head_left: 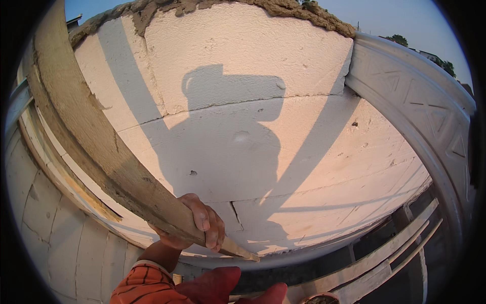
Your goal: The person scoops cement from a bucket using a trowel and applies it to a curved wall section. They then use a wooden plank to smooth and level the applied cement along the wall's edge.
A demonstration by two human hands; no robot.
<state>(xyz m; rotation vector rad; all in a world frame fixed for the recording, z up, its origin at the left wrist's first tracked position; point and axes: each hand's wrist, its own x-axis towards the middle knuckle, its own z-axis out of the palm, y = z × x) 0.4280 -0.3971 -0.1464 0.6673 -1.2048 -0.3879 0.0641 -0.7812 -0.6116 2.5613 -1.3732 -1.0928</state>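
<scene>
My left hand point(202, 223), at the end of an orange patterned sleeve, is closed round a long wooden plank point(111, 144). Its fingers wrap over the plank's edge near the lower end. The plank slants from the upper left down to a tip at lower centre, in front of a wall of large pale blocks point(243, 55). Rough mortar point(283, 9) lies along the wall's top. My right hand is out of view.
An embossed grey metal frame point(415, 96) stands at the wall's right end. Wooden slats point(374, 276) cross a dark gap at lower right. My red-clad legs point(217, 283) show below. Another block wall point(61, 228) stands at left.
</scene>
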